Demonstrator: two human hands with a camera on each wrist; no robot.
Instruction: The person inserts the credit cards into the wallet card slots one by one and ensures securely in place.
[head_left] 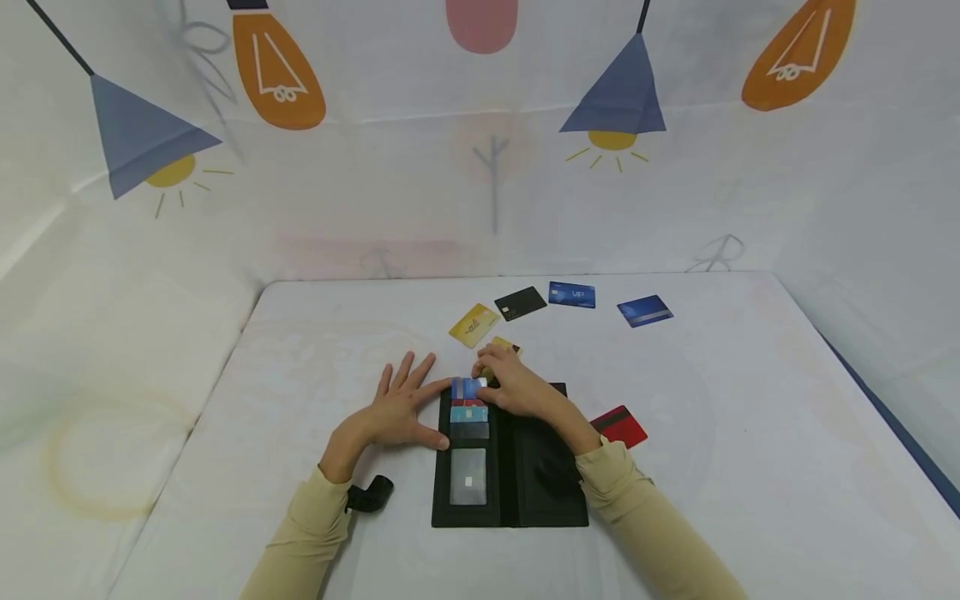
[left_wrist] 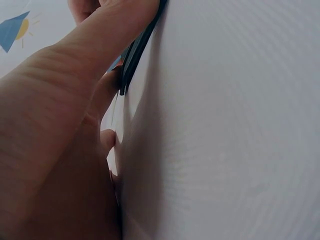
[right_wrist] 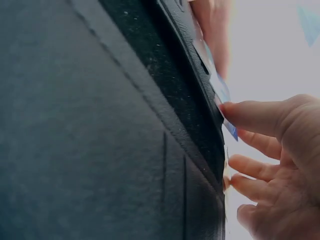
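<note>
A black bifold card wallet (head_left: 540,475) lies opened flat on the white table. My left hand (head_left: 396,415) is spread beside it, its thumb and index finger touching the wallet's left edge. With thumb and fingers, my right hand (head_left: 517,387) pinches the right end of a blue card (head_left: 462,388) at the top slot. Below that card, a red card (head_left: 467,402) and a light-blue card (head_left: 468,414) show in the slots. In the right wrist view, the blue card (right_wrist: 223,95) stands at the wallet's edge under the thumb. Partly hidden behind my right hand is a gold card (head_left: 507,343).
Beyond the wallet lie a yellow card (head_left: 474,325), a black card (head_left: 521,303), a blue VIP card (head_left: 572,294) and a blue striped card (head_left: 645,311). A red card with a dark stripe (head_left: 620,426) sits by my right forearm. Printed cloth walls (head_left: 420,192) surround the table.
</note>
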